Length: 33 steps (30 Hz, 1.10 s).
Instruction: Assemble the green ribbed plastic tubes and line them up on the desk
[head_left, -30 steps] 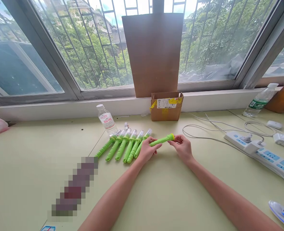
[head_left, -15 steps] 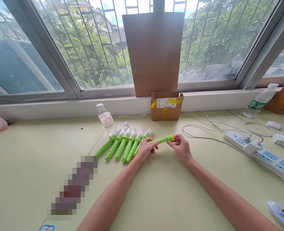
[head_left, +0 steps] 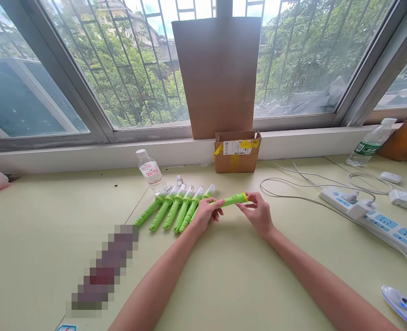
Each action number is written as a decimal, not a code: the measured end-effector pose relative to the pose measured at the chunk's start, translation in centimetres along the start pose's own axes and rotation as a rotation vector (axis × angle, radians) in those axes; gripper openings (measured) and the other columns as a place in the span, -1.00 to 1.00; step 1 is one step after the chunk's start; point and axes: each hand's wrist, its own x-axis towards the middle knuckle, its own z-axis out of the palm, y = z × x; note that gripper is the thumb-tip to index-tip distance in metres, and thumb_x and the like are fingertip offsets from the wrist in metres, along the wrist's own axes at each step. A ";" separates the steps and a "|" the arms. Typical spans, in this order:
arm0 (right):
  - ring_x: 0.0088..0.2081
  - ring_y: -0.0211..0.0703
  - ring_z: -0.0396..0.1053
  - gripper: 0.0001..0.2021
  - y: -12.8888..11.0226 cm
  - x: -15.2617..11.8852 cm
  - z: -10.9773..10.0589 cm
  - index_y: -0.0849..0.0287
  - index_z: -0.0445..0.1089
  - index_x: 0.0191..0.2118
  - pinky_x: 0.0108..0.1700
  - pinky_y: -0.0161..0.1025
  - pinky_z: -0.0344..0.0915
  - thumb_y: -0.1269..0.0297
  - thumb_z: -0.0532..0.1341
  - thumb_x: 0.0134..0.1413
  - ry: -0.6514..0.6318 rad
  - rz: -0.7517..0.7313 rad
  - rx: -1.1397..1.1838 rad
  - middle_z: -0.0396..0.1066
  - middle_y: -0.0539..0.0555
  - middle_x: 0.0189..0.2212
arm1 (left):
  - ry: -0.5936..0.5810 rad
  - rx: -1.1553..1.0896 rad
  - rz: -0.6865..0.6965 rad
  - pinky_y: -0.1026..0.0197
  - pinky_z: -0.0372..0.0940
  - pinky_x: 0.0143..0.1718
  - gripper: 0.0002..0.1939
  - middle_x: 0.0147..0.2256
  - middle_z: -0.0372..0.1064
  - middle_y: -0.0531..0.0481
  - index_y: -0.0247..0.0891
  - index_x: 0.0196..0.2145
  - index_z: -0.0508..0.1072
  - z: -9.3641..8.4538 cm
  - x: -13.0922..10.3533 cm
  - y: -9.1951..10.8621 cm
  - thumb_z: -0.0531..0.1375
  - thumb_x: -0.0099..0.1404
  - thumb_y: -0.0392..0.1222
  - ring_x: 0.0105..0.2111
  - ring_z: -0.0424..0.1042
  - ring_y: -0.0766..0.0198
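Observation:
A slim green plastic stick (head_left: pixel 234 200) with a yellow collar at its right end lies nearly level between my hands. My left hand (head_left: pixel 207 214) is closed around its left part, thumb along the top. With fingertips and thumb, my right hand (head_left: pixel 257 211) pinches the yellow end; the very tip is hidden by the fingers. A small round mark shows on the stick's side near the collar. To the left, several similar green sticks with clear tips (head_left: pixel 172 212) lie side by side on the table, the nearest ones partly behind my left hand.
Behind the sticks stand a water bottle (head_left: pixel 151 174) and a small cardboard box (head_left: pixel 236 162). A power strip (head_left: pixel 375 221) with white cables lies at the right, near another bottle (head_left: pixel 371 143). A white device (head_left: pixel 401 305) sits at the lower right. A blurred patch covers something left.
The green stick has turned slightly about its length, so the round mark shows more clearly. Both hands keep hold, with the right fingers shifted a little at the yellow end.

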 end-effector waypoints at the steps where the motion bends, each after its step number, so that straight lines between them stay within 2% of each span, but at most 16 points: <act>1: -0.16 0.02 0.46 -0.58 0.0 0.0 0.0 0.11 0.19 -0.32 -0.24 -0.02 0.52 -0.05 0.33 -0.16 -0.002 -0.008 0.009 0.43 0.15 -0.17 | -0.004 -0.003 -0.004 0.35 0.01 -0.75 -0.59 -0.65 0.35 0.06 -0.27 -0.52 0.29 0.0 0.0 0.0 0.30 -0.02 0.13 -0.78 0.17 0.45; 3: -0.12 0.02 0.44 -0.59 0.0 -0.1 0.1 0.11 0.20 -0.32 -0.19 -0.01 0.51 -0.04 0.33 -0.14 0.000 -0.014 0.035 0.42 0.15 -0.17 | 0.000 -0.011 0.000 0.36 0.02 -0.75 -0.59 -0.65 0.35 0.06 -0.28 -0.51 0.30 0.0 0.1 -0.1 0.29 -0.01 0.13 -0.78 0.18 0.45; 6: -0.18 -0.02 0.46 -0.61 0.1 0.0 0.2 0.11 0.21 -0.34 -0.13 0.03 0.48 -0.02 0.33 -0.14 0.019 0.010 0.069 0.43 0.14 -0.19 | 0.031 -0.005 0.036 0.36 0.07 -0.72 -0.59 -0.62 0.37 0.05 -0.29 -0.45 0.35 0.4 0.0 -0.2 0.29 0.00 0.13 -0.74 0.22 0.44; 10: -0.23 0.01 0.48 -0.55 0.4 0.2 0.1 0.12 0.22 -0.38 -0.18 0.02 0.47 -0.05 0.38 -0.27 0.045 0.098 0.109 0.46 0.12 -0.26 | 0.181 0.064 0.148 0.36 0.13 -0.70 -0.52 -0.48 0.40 0.04 -0.27 -0.26 0.43 1.3 -0.3 -0.4 0.32 -0.04 0.12 -0.67 0.28 0.44; 13: -0.26 0.03 0.49 -0.55 0.6 0.4 0.0 0.11 0.22 -0.43 -0.24 -0.06 0.47 -0.03 0.41 -0.33 0.032 0.190 0.131 0.48 0.08 -0.39 | 0.266 0.146 0.243 0.35 0.14 -0.71 -0.54 -0.40 0.40 0.01 -0.26 -0.30 0.45 1.6 -0.5 -0.5 0.33 -0.07 0.13 -0.64 0.30 0.43; 19: -0.29 0.03 0.49 -0.59 0.7 0.6 -0.2 0.11 0.23 -0.46 -0.28 -0.11 0.43 0.04 0.43 -0.34 0.020 0.266 0.161 0.49 0.05 -0.43 | 0.127 0.268 0.300 0.31 0.24 -0.55 -0.63 -0.51 0.37 0.05 -0.28 -0.44 0.43 0.9 -0.1 -0.8 0.35 -0.07 0.06 -0.58 0.31 0.38; 25: -0.25 0.03 0.48 -0.59 1.0 0.5 -0.1 0.12 0.24 -0.45 -0.22 -0.07 0.43 0.06 0.43 -0.33 0.025 0.243 0.146 0.48 0.07 -0.40 | 0.171 0.395 0.374 0.28 0.22 -0.41 -0.68 -0.49 0.40 0.04 -0.27 -0.48 0.45 0.7 0.1 -1.0 0.30 0.00 0.06 -0.44 0.35 0.30; 33: -0.19 0.00 0.46 -0.55 0.6 0.4 -0.3 0.12 0.21 -0.37 -0.18 -0.04 0.47 0.01 0.41 -0.29 -0.014 0.166 0.135 0.44 0.07 -0.32 | 0.153 0.396 0.342 0.27 0.18 -0.41 -0.69 -0.50 0.39 0.04 -0.26 -0.47 0.42 1.0 -0.3 -0.4 0.25 0.05 0.07 -0.44 0.34 0.29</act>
